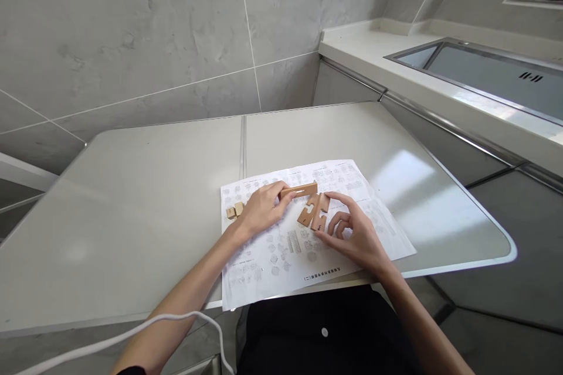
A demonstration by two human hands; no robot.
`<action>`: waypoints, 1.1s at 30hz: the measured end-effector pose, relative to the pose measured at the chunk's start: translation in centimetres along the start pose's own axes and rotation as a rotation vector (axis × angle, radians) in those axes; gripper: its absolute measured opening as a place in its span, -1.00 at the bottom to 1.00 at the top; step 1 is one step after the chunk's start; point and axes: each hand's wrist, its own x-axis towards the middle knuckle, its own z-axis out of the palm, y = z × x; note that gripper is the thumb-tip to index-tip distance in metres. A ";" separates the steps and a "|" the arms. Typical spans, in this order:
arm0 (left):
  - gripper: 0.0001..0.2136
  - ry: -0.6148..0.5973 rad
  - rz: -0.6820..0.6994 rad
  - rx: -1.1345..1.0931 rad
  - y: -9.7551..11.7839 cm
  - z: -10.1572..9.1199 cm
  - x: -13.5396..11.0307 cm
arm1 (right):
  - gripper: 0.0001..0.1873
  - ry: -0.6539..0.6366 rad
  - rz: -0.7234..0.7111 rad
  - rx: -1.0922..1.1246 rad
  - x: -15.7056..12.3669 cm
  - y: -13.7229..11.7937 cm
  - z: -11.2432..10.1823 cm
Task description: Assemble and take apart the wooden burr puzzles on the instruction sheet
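My left hand pinches one end of a long wooden puzzle piece between thumb and fingers, holding it over the printed sheet. To its right, my right hand spans a notched wooden puzzle piece, with thumb at the near end and index finger at the far end. A flat notched wooden piece lies against it on the left. Two small wooden blocks sit on the sheet, left of my left hand and partly behind its wrist.
Line drawings cover the sheet, which lies on a pale folding table with a seam across it. A white cable crosses the lower left. A counter with a glass-topped inset stands at the right, and a grey tiled wall rises behind.
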 end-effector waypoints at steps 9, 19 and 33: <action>-0.59 -0.149 -0.107 -0.430 1.0 1.8 -0.4 | -0.31 -0.110 -0.267 -0.088 -0.2 -0.9 1.1; -0.57 -0.143 -0.211 -0.684 0.6 2.2 -0.4 | -0.29 -0.186 -0.240 -0.242 0.1 -1.4 0.7; -0.63 -0.053 -0.298 -0.916 1.1 2.5 -0.6 | -0.48 -0.006 -0.244 -0.012 -0.2 -1.3 2.9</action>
